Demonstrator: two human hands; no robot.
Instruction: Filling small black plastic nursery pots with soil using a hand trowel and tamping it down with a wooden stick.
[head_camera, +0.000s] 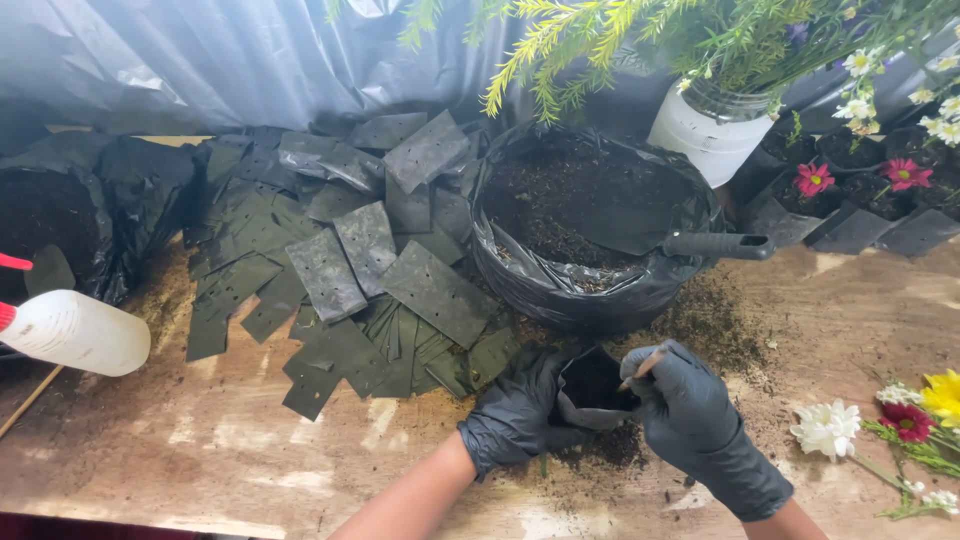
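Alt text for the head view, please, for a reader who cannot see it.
Two black-gloved hands work at a small black grow bag of soil on a wooden table: the left hand steadies it, the right hand pokes a small stick into it. Behind sit a big bag of soil, flat empty bags and flowers.

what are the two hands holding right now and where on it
Left hand grips the small black grow bag by its side; right hand holds a thin stick near its end.

Soil sack (590, 285) blocks behind hands; bare table (200, 460) free front-left (flowers (905, 420) right).
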